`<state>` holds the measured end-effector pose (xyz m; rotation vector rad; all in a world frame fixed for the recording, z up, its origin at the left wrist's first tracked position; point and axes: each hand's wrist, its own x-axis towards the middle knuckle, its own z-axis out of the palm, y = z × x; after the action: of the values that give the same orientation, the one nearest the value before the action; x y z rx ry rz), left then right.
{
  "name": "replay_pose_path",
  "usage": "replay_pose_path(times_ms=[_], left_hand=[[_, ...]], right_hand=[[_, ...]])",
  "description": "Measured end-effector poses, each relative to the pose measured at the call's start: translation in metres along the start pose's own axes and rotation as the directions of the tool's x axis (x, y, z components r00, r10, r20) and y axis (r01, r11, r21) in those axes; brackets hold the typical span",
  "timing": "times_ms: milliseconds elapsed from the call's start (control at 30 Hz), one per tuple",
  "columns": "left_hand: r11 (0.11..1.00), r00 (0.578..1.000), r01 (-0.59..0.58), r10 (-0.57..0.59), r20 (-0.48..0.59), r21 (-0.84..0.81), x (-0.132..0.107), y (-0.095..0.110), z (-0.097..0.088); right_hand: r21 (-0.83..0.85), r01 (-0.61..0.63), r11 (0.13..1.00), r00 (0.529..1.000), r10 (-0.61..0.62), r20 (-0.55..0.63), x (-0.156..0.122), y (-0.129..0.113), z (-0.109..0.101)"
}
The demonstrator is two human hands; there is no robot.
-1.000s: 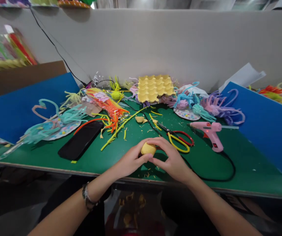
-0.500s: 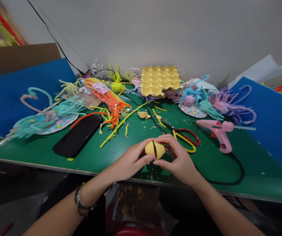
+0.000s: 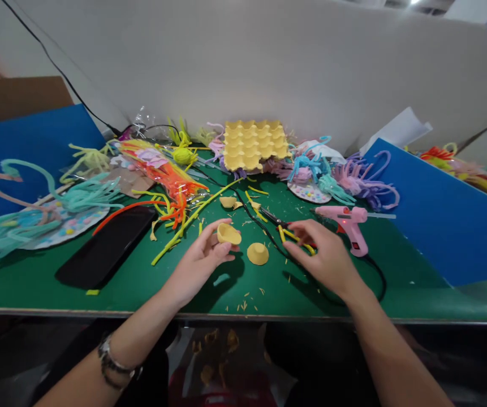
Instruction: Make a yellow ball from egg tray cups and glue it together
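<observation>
A cut yellow egg-carton cup (image 3: pixel 228 233) is in my left hand (image 3: pixel 207 254), hollow side tilted up, gripped by thumb and fingers just above the green table. A second egg-carton cup (image 3: pixel 258 254) rests upside down on the table between my hands, touched by neither. My right hand (image 3: pixel 322 251) hovers over the scissors (image 3: pixel 283 233), with thumb and forefinger apart on either side of the yellow handle; the hand hides much of the handles, including most of the red one.
Behind the scissors, a pink glue gun (image 3: pixel 345 217) trails its black cord. The egg carton (image 3: pixel 255 144) sits at the back among pipe cleaners. A black phone (image 3: pixel 107 246) lies left. Carton scraps (image 3: pixel 228 202) and trimmings dot the green table (image 3: pixel 218 294); a blue board (image 3: pixel 447 220) stands right.
My hands have moved apart, separating the two cups they held together. One cup now lies on the table; the other stays in my left hand. My right hand has moved to the scissors.
</observation>
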<state>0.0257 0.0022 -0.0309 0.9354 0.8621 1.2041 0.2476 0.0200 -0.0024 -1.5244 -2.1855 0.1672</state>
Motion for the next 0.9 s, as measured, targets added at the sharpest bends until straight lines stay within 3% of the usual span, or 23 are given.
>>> replay_pose_path(times_ms=[67,133,200,267,400,600,667,733,800,900], left_hand=[[0.995,0.998,0.028,-0.033,-0.048,-0.099,0.001,0.000,0.002],[0.986,0.993,0.053,-0.068,-0.095,-0.156,0.002,0.001,0.003],[0.981,0.988,0.071,-0.094,-0.125,-0.179,0.002,0.002,0.004],[0.980,0.985,0.080,-0.106,-0.138,-0.181,0.002,0.003,0.004],[0.987,0.989,0.053,-0.073,-0.126,-0.150,0.001,0.004,0.003],[0.990,0.989,0.005,-0.026,-0.144,-0.143,0.001,0.006,0.004],[0.985,0.988,-0.019,-0.007,-0.152,-0.171,0.001,0.006,0.004],[0.983,0.989,-0.048,0.022,-0.149,-0.177,0.002,0.004,0.003],[0.987,0.989,-0.078,0.058,-0.139,-0.137,0.002,0.003,0.002],[0.991,0.982,-0.137,0.134,-0.133,-0.012,0.002,0.001,0.000]], right_hand=[[-0.287,-0.284,0.915,0.957,0.288,-0.030,-0.001,0.007,-0.017],[-0.523,-0.487,0.699,0.841,0.538,-0.063,-0.002,0.015,-0.030],[-0.589,-0.571,0.572,0.752,0.653,-0.095,-0.003,0.024,-0.038],[-0.556,-0.635,0.537,0.720,0.673,-0.171,-0.003,0.035,-0.039],[-0.380,-0.658,0.650,0.743,0.645,-0.180,0.000,0.058,-0.026],[-0.285,-0.669,0.686,0.743,0.607,-0.282,0.003,0.064,-0.027],[-0.158,-0.655,0.739,0.723,0.553,-0.413,0.003,0.057,-0.032],[0.020,-0.585,0.811,0.661,0.490,-0.568,0.003,0.046,-0.034],[0.146,-0.504,0.851,0.628,0.477,-0.615,0.002,0.030,-0.033],[0.284,-0.419,0.863,0.703,0.506,-0.501,-0.003,0.002,-0.024]])
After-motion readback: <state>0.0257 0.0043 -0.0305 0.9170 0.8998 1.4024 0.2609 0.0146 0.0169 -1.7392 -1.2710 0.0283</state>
